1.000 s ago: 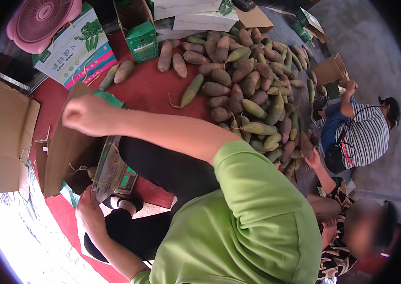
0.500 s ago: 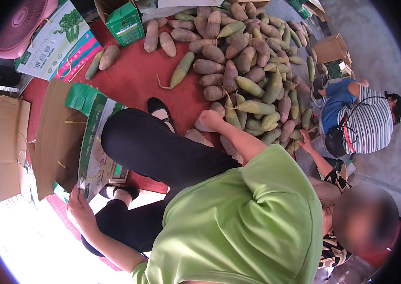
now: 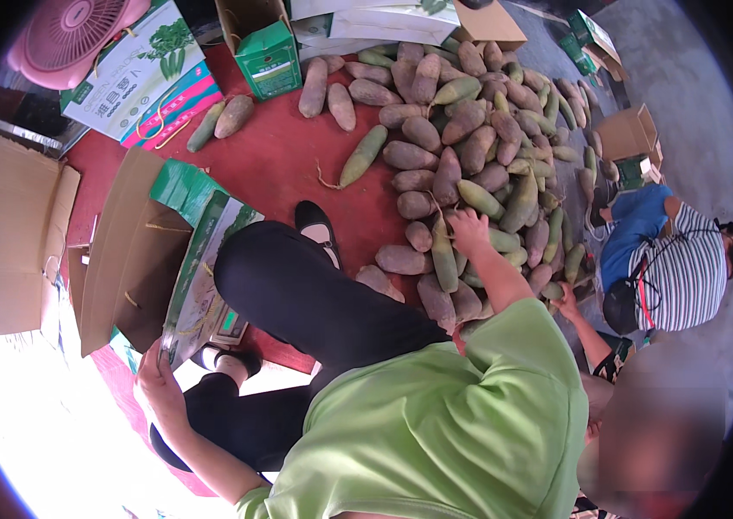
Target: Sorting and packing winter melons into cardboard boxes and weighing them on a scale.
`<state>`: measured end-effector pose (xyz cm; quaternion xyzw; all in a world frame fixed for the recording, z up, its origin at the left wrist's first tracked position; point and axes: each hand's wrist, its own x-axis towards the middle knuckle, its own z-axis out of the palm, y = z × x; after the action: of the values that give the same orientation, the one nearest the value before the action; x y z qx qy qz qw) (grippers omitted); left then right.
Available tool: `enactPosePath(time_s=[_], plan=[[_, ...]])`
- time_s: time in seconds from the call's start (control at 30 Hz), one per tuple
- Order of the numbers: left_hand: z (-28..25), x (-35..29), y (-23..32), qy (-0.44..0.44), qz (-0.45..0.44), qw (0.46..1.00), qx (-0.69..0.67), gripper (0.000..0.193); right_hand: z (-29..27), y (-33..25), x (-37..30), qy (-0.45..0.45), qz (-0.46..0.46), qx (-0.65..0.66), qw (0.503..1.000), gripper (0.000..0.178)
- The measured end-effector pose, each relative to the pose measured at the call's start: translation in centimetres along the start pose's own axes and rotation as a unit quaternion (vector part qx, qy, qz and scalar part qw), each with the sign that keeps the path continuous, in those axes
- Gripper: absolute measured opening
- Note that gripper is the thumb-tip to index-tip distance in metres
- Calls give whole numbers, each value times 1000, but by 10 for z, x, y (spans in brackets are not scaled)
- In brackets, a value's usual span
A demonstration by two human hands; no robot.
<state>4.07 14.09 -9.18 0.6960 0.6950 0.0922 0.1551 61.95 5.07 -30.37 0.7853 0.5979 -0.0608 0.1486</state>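
Both hands work: the right hand closes over a greenish-brown oblong gourd at two o'clock. Left hand, at eight o'clock, grips the open green-printed cardboard box by its edge.

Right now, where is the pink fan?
The pink fan is at the far upper left of the head view, beyond the red mat, just behind the white printed carton with the leafy-greens picture.

Open green-printed cardboard box tilted on red mat; heaped brown-green oblong gourds beside
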Motion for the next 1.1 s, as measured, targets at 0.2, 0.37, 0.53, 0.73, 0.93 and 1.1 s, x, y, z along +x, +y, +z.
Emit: enactPosePath(time_s=[0.2,0.37,0.53,0.73,0.93,1.1], plan=[[-8,-2,15,16,13,1000,-16,28,1,6,-6,-138,4,-57,989,27],[-7,3,22,28,1,998,-47,24,7,10,-13,-135,-17,-72,988,24],[-15,0,26,35,6,998,-50,21,21,14,-3,-119,-52,-71,989,28],[-19,-4,27,12,-19,1000,11,23,-24,4,27,-35,33,182,982,23],[-19,-6,20,-10,-14,999,36,31,-133,-30,51,79,-71,379,919,21],[-19,-4,22,-9,-9,999,35,32,-278,-110,42,142,-142,598,776,30]])
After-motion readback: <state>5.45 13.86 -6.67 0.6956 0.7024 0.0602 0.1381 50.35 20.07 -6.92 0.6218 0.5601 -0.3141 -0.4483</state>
